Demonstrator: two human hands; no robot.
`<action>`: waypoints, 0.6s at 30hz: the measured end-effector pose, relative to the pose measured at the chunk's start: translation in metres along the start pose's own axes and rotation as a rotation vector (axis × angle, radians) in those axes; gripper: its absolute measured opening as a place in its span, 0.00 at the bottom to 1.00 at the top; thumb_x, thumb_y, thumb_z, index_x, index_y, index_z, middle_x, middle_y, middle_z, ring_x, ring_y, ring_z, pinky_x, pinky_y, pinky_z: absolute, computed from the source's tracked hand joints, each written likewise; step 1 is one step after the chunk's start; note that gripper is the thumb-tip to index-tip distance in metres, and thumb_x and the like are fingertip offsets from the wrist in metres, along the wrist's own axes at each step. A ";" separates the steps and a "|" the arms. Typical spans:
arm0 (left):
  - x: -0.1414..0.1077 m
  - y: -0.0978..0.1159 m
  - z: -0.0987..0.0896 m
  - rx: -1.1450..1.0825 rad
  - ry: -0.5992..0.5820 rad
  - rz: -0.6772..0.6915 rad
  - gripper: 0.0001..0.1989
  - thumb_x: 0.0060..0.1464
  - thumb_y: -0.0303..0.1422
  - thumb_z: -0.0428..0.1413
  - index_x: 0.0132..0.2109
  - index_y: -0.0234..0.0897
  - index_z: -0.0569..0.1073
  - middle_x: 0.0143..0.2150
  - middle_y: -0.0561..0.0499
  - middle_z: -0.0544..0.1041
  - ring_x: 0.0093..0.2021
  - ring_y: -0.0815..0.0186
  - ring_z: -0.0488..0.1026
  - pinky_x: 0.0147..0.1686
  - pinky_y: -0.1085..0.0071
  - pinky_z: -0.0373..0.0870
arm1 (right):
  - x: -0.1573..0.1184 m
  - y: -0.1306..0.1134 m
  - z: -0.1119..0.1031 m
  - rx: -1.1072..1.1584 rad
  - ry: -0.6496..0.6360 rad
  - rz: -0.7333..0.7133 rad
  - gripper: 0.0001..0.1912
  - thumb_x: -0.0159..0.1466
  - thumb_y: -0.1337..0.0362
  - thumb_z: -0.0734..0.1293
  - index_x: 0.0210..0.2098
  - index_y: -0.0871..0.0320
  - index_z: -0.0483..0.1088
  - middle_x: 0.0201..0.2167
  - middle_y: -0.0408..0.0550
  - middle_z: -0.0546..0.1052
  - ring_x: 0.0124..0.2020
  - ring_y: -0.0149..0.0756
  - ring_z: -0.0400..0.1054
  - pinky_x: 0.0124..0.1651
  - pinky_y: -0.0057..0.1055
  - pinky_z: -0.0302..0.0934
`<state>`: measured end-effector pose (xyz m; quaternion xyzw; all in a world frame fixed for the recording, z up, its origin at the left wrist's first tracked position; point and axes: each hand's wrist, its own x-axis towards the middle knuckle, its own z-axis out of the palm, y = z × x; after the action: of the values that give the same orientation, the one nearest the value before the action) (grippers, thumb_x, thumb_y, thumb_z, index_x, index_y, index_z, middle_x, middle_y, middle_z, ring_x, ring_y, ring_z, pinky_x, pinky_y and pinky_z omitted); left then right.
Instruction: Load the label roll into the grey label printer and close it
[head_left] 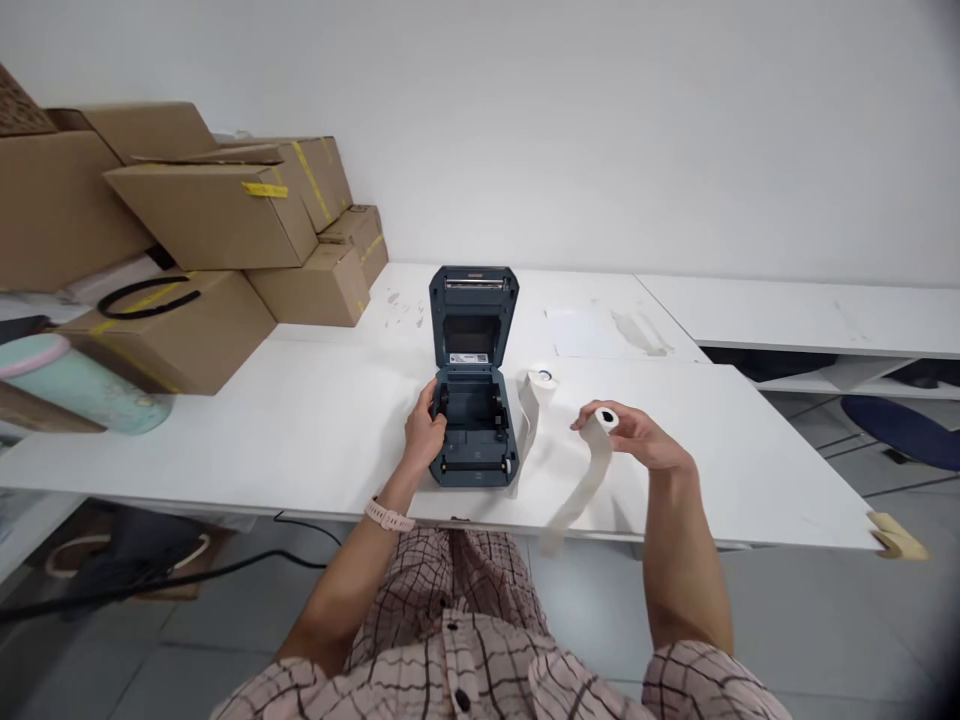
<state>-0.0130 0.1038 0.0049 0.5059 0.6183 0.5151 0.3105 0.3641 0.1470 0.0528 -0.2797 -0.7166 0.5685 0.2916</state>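
Note:
A dark label printer (476,440) stands on the white table with its lid (474,315) raised, and its inner bay shows. My left hand (424,432) grips the printer's left side, fingers curled over the edge near the roll holder. To the right of the printer, my right hand (643,437) holds a white paper roll (598,440) between thumb and fingers. A loose strip hangs from that roll past the table's front edge. Between the printer and my right hand, a second paper roll (541,384) rests on the table, its strip running along the printer's right side.
Cardboard boxes (217,205) with yellow tape are stacked at the left. A mint tumbler (82,385) lies near them, and a black band (150,297) rests on one box. A clear plastic sheet (641,332) lies behind the rolls. A dark blue stool (900,428) stands at right.

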 end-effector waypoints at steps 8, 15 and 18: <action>0.002 -0.001 -0.001 -0.035 -0.004 -0.021 0.38 0.48 0.21 0.53 0.68 0.43 0.64 0.65 0.47 0.72 0.66 0.57 0.67 0.67 0.55 0.61 | 0.007 0.062 -0.031 -0.073 0.292 0.233 0.23 0.52 0.60 0.75 0.47 0.55 0.75 0.48 0.50 0.81 0.34 0.37 0.72 0.40 0.36 0.67; 0.002 -0.010 -0.001 -0.030 -0.034 -0.001 0.42 0.49 0.21 0.52 0.71 0.45 0.58 0.66 0.48 0.71 0.67 0.59 0.66 0.68 0.53 0.60 | 0.007 0.051 -0.037 -0.098 0.279 0.197 0.34 0.57 0.61 0.71 0.63 0.45 0.65 0.67 0.51 0.68 0.69 0.49 0.58 0.65 0.50 0.59; 0.003 -0.011 0.000 -0.020 -0.028 -0.004 0.42 0.49 0.21 0.52 0.71 0.46 0.57 0.66 0.48 0.71 0.67 0.59 0.66 0.68 0.53 0.60 | 0.029 0.027 -0.037 -0.186 0.288 0.093 0.33 0.59 0.63 0.68 0.64 0.46 0.63 0.67 0.50 0.67 0.72 0.48 0.54 0.70 0.52 0.49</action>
<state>-0.0175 0.1068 -0.0055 0.5088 0.6097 0.5134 0.3252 0.3738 0.1973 0.0361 -0.4171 -0.7032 0.4666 0.3375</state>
